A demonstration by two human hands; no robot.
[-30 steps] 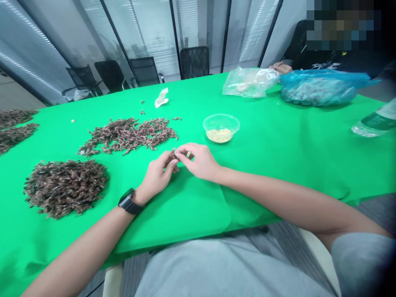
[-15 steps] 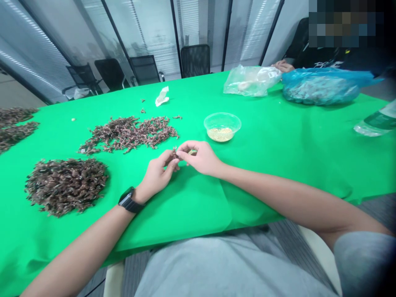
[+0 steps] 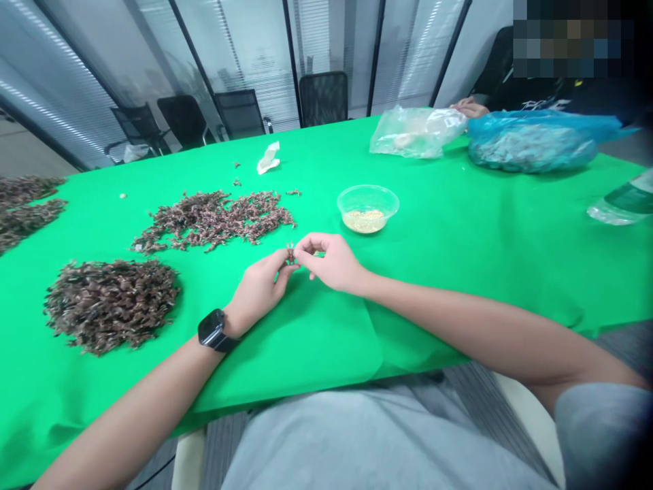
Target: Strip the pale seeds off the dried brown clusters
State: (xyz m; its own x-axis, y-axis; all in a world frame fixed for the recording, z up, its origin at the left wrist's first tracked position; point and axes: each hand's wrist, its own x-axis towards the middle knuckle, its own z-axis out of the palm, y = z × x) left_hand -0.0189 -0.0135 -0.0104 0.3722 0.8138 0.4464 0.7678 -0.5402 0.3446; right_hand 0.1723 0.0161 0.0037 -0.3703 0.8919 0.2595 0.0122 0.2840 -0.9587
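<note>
This looks like an office meeting room: black chairs [image 3: 324,99] line the far side of the tabletop [image 3: 479,238], with glass partitions [image 3: 249,61] and blinds [image 3: 313,27] beyond it

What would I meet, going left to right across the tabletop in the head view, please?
Leftmost brown piles, heaped brown pile, looser brown pile, left hand, pinched brown piece, right hand, clear bowl, clear plastic bag, blue plastic bag, plastic bottle.

Table [image 3: 459,238]: big, bright green on top
Glass wall [image 3: 255,41]: tall panels, thin dark posts [image 3: 376,58] between them
Blinds [image 3: 312,30]: pale, with thin strips
Chairs [image 3: 324,99]: four dark ones in a row past the table's far edge
Floor [image 3: 220,442]: gray and striped, below the near edge
Light: bright streaks at the top left
</note>
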